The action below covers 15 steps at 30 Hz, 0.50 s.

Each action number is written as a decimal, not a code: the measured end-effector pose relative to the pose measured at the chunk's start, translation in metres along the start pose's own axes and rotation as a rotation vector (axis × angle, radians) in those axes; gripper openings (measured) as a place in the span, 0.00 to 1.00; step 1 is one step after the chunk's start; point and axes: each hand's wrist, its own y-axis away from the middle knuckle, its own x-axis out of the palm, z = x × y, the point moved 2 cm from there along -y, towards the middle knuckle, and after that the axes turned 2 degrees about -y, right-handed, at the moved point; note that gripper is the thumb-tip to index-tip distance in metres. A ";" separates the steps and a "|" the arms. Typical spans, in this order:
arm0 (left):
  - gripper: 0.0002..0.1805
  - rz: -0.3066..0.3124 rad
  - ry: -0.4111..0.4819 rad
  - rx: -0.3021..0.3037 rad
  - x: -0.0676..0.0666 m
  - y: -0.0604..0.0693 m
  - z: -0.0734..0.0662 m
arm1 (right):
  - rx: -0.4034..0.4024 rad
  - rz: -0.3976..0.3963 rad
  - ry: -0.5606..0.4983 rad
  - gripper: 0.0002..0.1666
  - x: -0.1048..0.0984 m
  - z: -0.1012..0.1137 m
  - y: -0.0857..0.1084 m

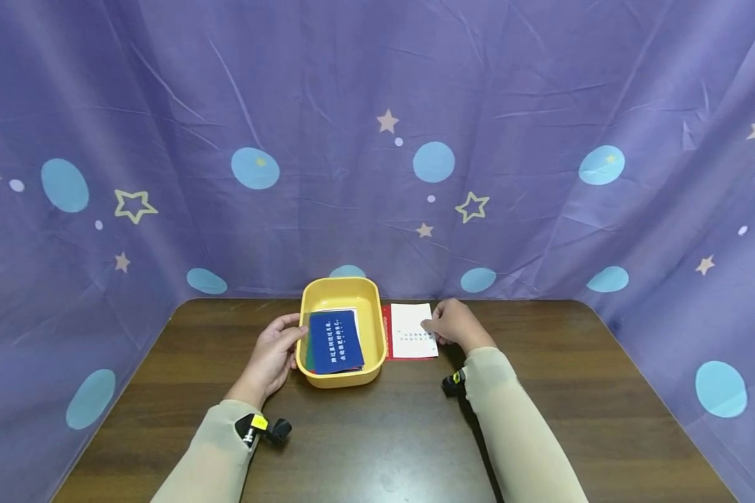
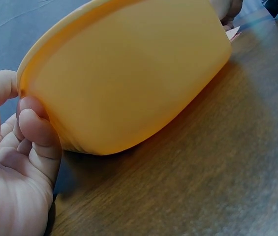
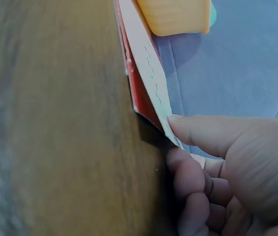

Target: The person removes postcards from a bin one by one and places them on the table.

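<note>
My left hand [image 1: 273, 355] grips the left rim of a yellow plastic basin [image 1: 377, 328], thumb over the edge and fingers curled beneath it. In the left wrist view the basin's side [image 2: 129, 83] fills much of the picture. Inside the basin lies a stack of cards, topped by a dark blue card [image 1: 335, 341] with white writing. Right of the basin is a white card [image 1: 412, 321] with small printed text, over a red card [image 1: 386, 332]. My right hand [image 1: 459, 325] pinches the white card's right edge between thumb and fingers; the right wrist view shows that edge raised off the red one.
Everything stands on a brown wooden table [image 1: 365, 447], near its back edge. A purple curtain [image 1: 352, 230] with stars and blue dots hangs behind and at both sides. Each wrist wears a small black camera [image 1: 279, 432].
</note>
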 end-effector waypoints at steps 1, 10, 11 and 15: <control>0.23 -0.001 0.000 0.001 0.000 0.000 0.000 | 0.003 0.002 0.009 0.23 0.000 0.001 0.000; 0.24 0.002 0.009 0.008 0.000 0.001 0.000 | 0.017 0.002 0.038 0.22 -0.003 0.003 0.001; 0.24 0.003 0.007 0.006 0.000 0.001 0.000 | 0.019 0.000 0.035 0.22 -0.003 0.002 0.001; 0.25 0.001 0.005 0.000 -0.001 0.002 0.001 | 0.016 -0.004 0.032 0.21 0.000 0.000 0.002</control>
